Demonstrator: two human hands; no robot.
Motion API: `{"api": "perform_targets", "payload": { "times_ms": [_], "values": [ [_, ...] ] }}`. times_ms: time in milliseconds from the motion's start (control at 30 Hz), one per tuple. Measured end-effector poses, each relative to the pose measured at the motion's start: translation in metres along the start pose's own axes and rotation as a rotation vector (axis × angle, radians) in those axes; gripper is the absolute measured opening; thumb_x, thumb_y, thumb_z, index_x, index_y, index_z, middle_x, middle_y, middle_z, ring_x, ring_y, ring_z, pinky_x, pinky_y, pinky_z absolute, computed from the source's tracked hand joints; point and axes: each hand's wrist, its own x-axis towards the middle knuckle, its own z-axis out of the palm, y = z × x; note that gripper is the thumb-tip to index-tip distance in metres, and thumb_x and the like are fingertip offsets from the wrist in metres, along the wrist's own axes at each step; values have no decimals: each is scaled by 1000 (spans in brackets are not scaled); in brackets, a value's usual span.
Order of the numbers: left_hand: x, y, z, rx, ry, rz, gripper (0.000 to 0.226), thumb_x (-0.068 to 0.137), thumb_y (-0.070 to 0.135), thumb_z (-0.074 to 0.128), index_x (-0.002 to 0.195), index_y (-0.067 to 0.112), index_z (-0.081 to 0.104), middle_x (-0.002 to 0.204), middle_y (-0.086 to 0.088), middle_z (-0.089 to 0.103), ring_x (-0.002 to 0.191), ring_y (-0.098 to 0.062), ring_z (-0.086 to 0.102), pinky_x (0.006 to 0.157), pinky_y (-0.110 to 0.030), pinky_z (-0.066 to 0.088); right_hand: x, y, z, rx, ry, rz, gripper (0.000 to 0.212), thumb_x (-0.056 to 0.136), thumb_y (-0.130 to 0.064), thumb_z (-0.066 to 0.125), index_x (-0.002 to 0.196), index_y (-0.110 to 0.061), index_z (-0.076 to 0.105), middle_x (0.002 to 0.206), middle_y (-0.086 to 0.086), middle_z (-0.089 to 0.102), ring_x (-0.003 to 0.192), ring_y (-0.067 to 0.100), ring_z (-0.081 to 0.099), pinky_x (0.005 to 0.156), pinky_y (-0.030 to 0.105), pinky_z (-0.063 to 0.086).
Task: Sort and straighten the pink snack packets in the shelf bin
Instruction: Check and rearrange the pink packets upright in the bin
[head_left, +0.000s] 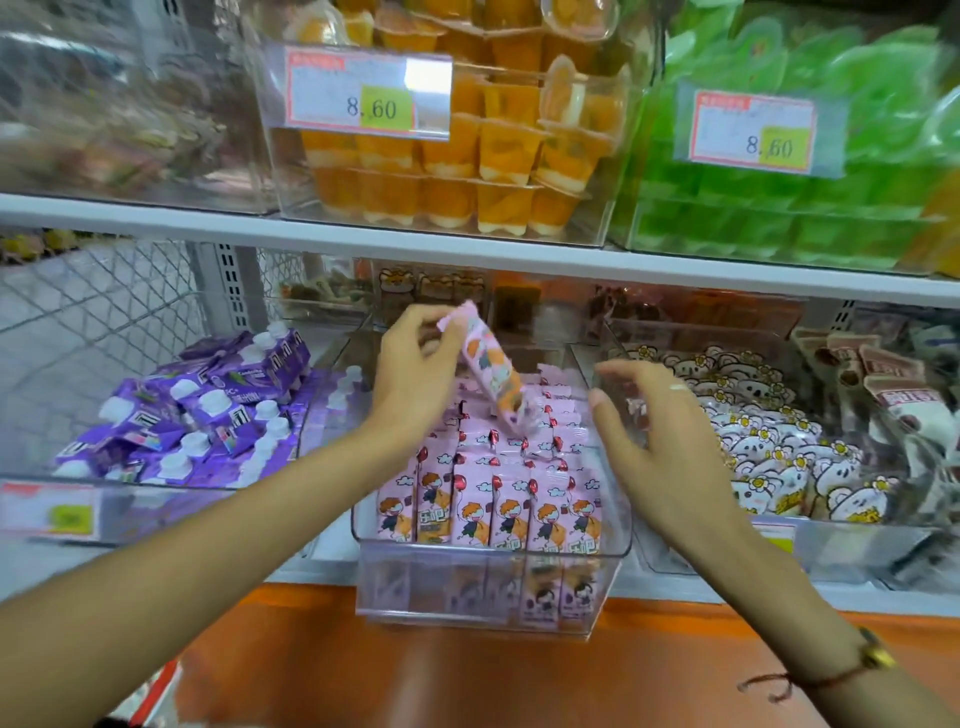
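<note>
A clear plastic bin (488, 603) on the lower shelf holds several rows of pink snack packets (511, 512) standing upright, cartoon faces forward. My left hand (415, 374) pinches the top of one pink packet (491, 371) and holds it tilted above the back rows, its lower end near the packets below. My right hand (660, 441) hovers over the bin's right side with fingers spread and relaxed, holding nothing.
Purple spouted pouches (208, 415) fill the bin on the left. White bear-print packets (769, 457) fill the bin on the right. The shelf above carries bins of orange jelly cups (467, 156) and green jelly cups (805, 182). An orange ledge (467, 675) runs below.
</note>
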Motion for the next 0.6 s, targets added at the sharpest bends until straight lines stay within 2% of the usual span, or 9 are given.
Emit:
{"api": "perform_targets", "payload": {
  "times_ms": [100, 200, 267, 300, 367, 433, 533, 600],
  "values": [
    [-33, 6, -21, -64, -38, -7, 7, 96, 17, 53, 98, 16, 60, 91, 2, 68, 75, 6, 64, 61, -7, 49, -5, -27, 6, 196, -95, 19, 28, 96, -32, 47, 120, -21, 57, 112, -7, 58, 102, 10, 55, 88, 33, 46],
    [-50, 11, -30, -126, -72, -53, 9, 96, 19, 55, 98, 19, 63, 99, -5, 70, 90, -7, 67, 73, -17, 55, -11, -48, 18, 256, -285, 23, 40, 97, -43, 40, 132, -26, 51, 123, -10, 54, 108, 6, 51, 92, 29, 43],
    [-55, 14, -33, -169, -81, -102, 13, 96, 19, 55, 104, 16, 64, 102, -6, 70, 92, -9, 68, 76, -23, 58, -13, -56, 26, 286, -369, 2, 39, 99, -44, 36, 131, -28, 51, 114, -10, 59, 99, 2, 53, 85, 24, 43],
    [-57, 14, -35, -194, -85, -123, 16, 96, 20, 54, 107, 14, 64, 103, -4, 70, 90, -5, 68, 73, -20, 57, -14, -59, 29, 334, -392, 23, 36, 99, -42, 37, 128, -28, 53, 105, -11, 61, 89, -2, 54, 79, 20, 43],
    [-59, 11, -38, -231, -90, -150, 19, 97, 21, 53, 113, 16, 63, 106, 2, 68, 91, 0, 67, 69, -14, 55, -13, -58, 32, 492, -424, 164, 27, 100, -34, 42, 119, -26, 58, 94, -10, 64, 79, -7, 58, 72, 13, 45],
    [-60, 7, -41, -171, -109, -135, 16, 98, 22, 52, 111, 25, 61, 111, 9, 64, 98, -2, 64, 73, -13, 54, -10, -56, 32, 686, -473, 386, 20, 100, -29, 45, 106, -22, 63, 92, 0, 68, 86, 4, 64, 77, 18, 50],
    [-61, 2, -43, -2, -209, -58, 20, 93, 13, 56, 100, 31, 61, 105, 14, 62, 97, -3, 61, 69, -7, 49, -8, -51, 30, 970, -475, 613, 23, 99, -22, 48, 79, -21, 59, 67, -11, 66, 66, -1, 64, 57, 13, 49],
    [-63, 0, -41, 68, -263, -12, 26, 86, 8, 63, 98, 31, 60, 103, 14, 61, 91, 5, 58, 65, -4, 45, -7, -48, 29, 1037, -459, 669, 24, 98, -20, 50, 76, -19, 57, 62, -12, 65, 60, -1, 64, 56, 13, 50]
  ]
}}
